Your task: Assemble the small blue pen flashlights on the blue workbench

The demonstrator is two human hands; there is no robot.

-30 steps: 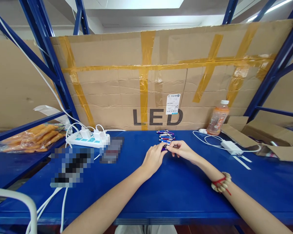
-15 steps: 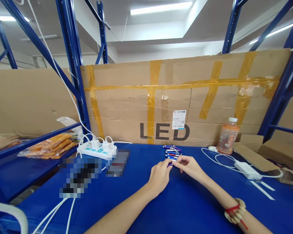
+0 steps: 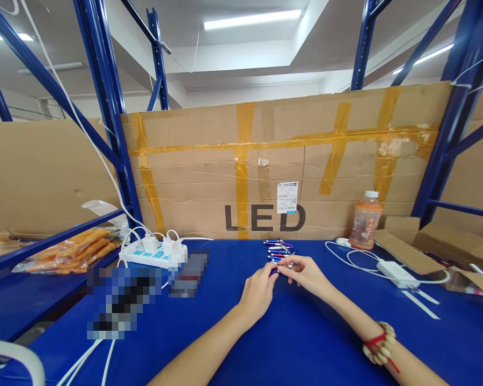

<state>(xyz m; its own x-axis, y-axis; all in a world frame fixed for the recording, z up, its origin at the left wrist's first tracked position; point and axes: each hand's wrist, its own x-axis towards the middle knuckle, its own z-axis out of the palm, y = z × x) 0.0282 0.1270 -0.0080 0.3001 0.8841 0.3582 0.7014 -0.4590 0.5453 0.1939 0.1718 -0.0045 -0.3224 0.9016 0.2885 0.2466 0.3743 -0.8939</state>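
Note:
My left hand (image 3: 257, 294) is closed on a small purple pen (image 3: 273, 271), most of it hidden by the fingers. From the other side, my right hand (image 3: 309, 276) pinches the pen's end with thumb and forefinger. The fingertips of both hands almost meet over the blue tabletop (image 3: 298, 338). Just beyond them lies a loose pile of pens (image 3: 278, 247) in purple, blue, red and silver, partly covered by my right hand. A beaded bracelet with red cord circles my right wrist.
A white power strip (image 3: 145, 256) with plugs stands left, near blurred items. To the right are a drink bottle (image 3: 365, 221), a white adapter (image 3: 397, 273) with cable and an open carton (image 3: 454, 246). A cardboard wall (image 3: 201, 182) closes the back. Bagged orange items (image 3: 74, 249) lie far left.
The view has turned slightly right, so everything sits further left. Both hands keep their hold on the pen, with only small finger shifts. Another person's hand at the far left has gone from sight.

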